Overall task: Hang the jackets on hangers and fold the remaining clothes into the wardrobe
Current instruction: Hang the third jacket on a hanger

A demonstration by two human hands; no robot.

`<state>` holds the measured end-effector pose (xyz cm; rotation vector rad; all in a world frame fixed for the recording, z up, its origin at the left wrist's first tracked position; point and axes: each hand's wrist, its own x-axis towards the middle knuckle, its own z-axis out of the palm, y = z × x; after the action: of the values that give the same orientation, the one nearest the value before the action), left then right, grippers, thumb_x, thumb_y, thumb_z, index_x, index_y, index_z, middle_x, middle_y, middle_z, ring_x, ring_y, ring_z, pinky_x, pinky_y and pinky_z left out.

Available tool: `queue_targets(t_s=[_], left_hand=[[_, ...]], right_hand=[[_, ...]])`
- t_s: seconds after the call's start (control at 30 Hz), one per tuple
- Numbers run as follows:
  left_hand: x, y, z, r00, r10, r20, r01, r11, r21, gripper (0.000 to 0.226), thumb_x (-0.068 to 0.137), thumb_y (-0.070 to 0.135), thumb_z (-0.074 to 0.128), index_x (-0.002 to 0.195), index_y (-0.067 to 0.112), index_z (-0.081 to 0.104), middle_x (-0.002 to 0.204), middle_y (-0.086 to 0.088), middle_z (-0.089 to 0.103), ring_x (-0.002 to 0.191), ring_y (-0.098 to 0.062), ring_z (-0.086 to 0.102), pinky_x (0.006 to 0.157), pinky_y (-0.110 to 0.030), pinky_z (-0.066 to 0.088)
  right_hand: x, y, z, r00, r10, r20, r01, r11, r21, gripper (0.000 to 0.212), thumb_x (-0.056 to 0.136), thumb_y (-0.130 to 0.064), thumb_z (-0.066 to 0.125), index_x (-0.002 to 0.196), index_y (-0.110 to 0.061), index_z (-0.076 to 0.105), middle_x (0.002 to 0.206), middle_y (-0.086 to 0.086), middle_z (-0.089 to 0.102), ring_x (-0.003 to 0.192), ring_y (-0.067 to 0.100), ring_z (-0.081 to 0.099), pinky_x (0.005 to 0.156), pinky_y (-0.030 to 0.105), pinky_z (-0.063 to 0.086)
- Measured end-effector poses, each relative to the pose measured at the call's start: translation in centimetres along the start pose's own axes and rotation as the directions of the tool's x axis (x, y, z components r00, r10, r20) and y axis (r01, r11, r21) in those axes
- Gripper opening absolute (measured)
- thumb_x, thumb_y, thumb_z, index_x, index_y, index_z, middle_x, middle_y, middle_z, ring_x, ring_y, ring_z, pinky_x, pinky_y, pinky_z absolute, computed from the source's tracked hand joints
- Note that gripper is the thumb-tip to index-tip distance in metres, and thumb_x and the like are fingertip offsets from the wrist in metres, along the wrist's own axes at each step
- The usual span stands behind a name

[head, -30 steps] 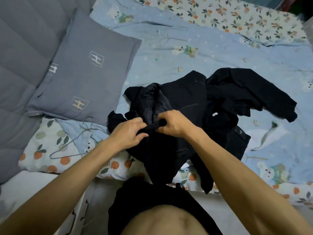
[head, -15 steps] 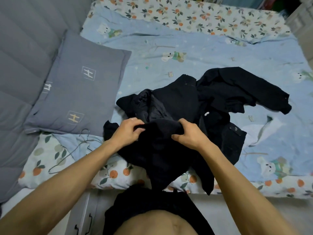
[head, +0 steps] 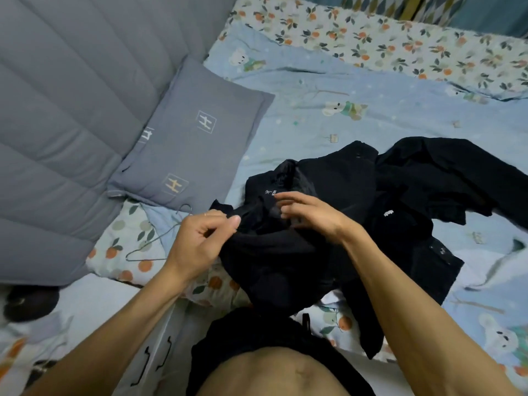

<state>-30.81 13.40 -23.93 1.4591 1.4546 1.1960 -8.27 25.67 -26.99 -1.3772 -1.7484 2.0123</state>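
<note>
**Sorting black clothes at the edge of the bed**

Looking down on a wide bed [head: 400,115] under a pale blue sheet printed with little bears, bordered by a floral quilt with oranges. Running along the left, a padded grey headboard [head: 57,110]. Leaning against it, a grey pillow [head: 200,144] stitched with small square emblems. Sprawled across the middle and right of the sheet, a heap of black clothes [head: 428,190], sleeves flung out, a small white logo showing on one piece. Draped nearest the body and over the bed's front edge, a black jacket [head: 274,258], a white brand mark visible by its collar. Lying just left of the jacket on the floral quilt below the pillow, a thin wire hanger [head: 154,241], partly hidden behind the wrist. Working the jacket's collar now: left hand [head: 200,238] pinching the fabric edge between thumb and curled fingers, a ring on one finger; right hand [head: 311,215] hovering over the collar with fingers spread and motion-blurred, touching the cloth, grip there impossible to tell.
</note>
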Motion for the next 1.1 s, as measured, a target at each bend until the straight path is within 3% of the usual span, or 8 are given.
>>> queue_targets(t_s=[0.13, 0.33, 0.43, 0.57, 0.63, 0.7, 0.83, 1.1], left_hand=[[-1.3, -0.1, -0.3, 0.998, 0.018, -0.054, -0.014, 0.997, 0.072, 0.043, 0.086, 0.025, 0.063, 0.049, 0.012, 0.047, 0.050, -0.001, 0.043, 0.054, -0.019, 0.041, 0.056, -0.034, 0.036], [-2.5, 0.3, -1.2, 0.989, 0.099, -0.109, -0.089, 0.992, 0.092, 0.039, 0.083, 0.015, 0.064, 0.048, -0.002, 0.054, 0.049, -0.008, 0.050, 0.053, -0.022, 0.047, 0.055, -0.029, 0.039], [-2.7, -0.3, -2.1, 0.986, 0.079, -0.149, -0.056, 0.987, 0.150, 0.036, 0.081, 0.019, 0.065, 0.048, 0.010, 0.053, 0.050, 0.005, 0.050, 0.053, -0.014, 0.046, 0.056, -0.027, 0.038], [-0.4, -2.0, -3.6, 0.940, -0.275, -0.204, 0.341, 0.808, 0.480, 0.020, 0.080, 0.032, 0.074, 0.075, 0.019, 0.060, 0.059, 0.011, 0.057, 0.061, -0.008, 0.055, 0.063, -0.028, 0.043], [1.6, -2.1, -3.6, 0.907, -0.362, -0.215, 0.404, 0.605, 0.686, 0.056, 0.078, 0.045, 0.075, 0.122, 0.019, 0.052, 0.106, -0.004, 0.065, 0.106, -0.025, 0.059, 0.089, -0.039, 0.047], [3.9, -1.9, -3.2, 0.942, -0.297, -0.154, 0.300, 0.545, 0.783, 0.098, 0.077, 0.050, 0.075, 0.153, 0.022, 0.020, 0.150, -0.018, 0.033, 0.140, -0.037, 0.029, 0.113, -0.046, 0.029], [8.2, -0.8, -1.8, 0.957, -0.291, 0.017, 0.176, 0.624, 0.761, 0.043, 0.079, 0.025, 0.064, 0.121, 0.030, 0.060, 0.125, -0.009, 0.062, 0.118, -0.035, 0.055, 0.084, -0.038, 0.049], [7.0, -0.4, -1.4, 0.965, 0.256, 0.053, -0.248, 0.838, 0.485, 0.058, 0.058, 0.000, 0.044, 0.103, 0.027, 0.068, 0.089, 0.002, 0.069, 0.082, -0.025, 0.065, 0.070, -0.035, 0.052]], right_hand=[[3.7, -1.0, 1.7, 0.990, -0.133, 0.039, 0.129, 0.780, -0.612, 0.062, 0.092, -0.014, 0.065, 0.149, -0.022, 0.041, 0.147, 0.006, 0.045, 0.134, 0.020, 0.044, 0.114, 0.030, 0.033], [8.7, -2.8, 4.9, 0.978, -0.059, 0.199, 0.204, 0.444, -0.872, 0.044, 0.079, -0.013, 0.052, 0.119, -0.023, 0.066, 0.126, 0.009, 0.060, 0.116, 0.034, 0.056, 0.094, 0.048, 0.050], [8.5, -3.0, 5.4, 0.976, -0.208, 0.063, 0.148, 0.426, -0.893, 0.023, 0.084, -0.012, 0.050, 0.097, -0.013, 0.069, 0.095, 0.014, 0.069, 0.092, 0.037, 0.063, 0.071, 0.040, 0.053], [6.7, -4.1, 5.2, 0.903, -0.414, -0.114, 0.142, 0.538, -0.831, 0.019, 0.086, -0.019, 0.056, 0.087, -0.006, 0.069, 0.083, 0.013, 0.070, 0.083, 0.035, 0.061, 0.067, 0.039, 0.051], [5.7, -5.2, 5.5, 0.883, -0.459, -0.099, 0.180, 0.526, -0.831, 0.017, 0.087, -0.020, 0.057, 0.084, -0.006, 0.067, 0.080, 0.012, 0.068, 0.080, 0.033, 0.059, 0.064, 0.038, 0.048], [4.9, -5.9, 5.9, 0.852, -0.517, -0.086, 0.220, 0.502, -0.836, 0.017, 0.087, -0.022, 0.058, 0.081, -0.008, 0.065, 0.077, 0.011, 0.067, 0.078, 0.033, 0.058, 0.062, 0.038, 0.046], [3.9, -5.2, 5.3, 0.762, -0.631, -0.144, 0.317, 0.558, -0.767, 0.017, 0.086, -0.024, 0.059, 0.080, -0.009, 0.065, 0.076, 0.007, 0.067, 0.073, 0.032, 0.060, 0.062, 0.042, 0.048], [3.4, -3.2, -1.0, 0.996, -0.073, -0.047, -0.016, 0.375, -0.927, 0.046, 0.083, -0.021, 0.058, 0.129, -0.027, 0.056, 0.119, 0.006, 0.065, 0.111, 0.031, 0.059, 0.085, 0.038, 0.045]])
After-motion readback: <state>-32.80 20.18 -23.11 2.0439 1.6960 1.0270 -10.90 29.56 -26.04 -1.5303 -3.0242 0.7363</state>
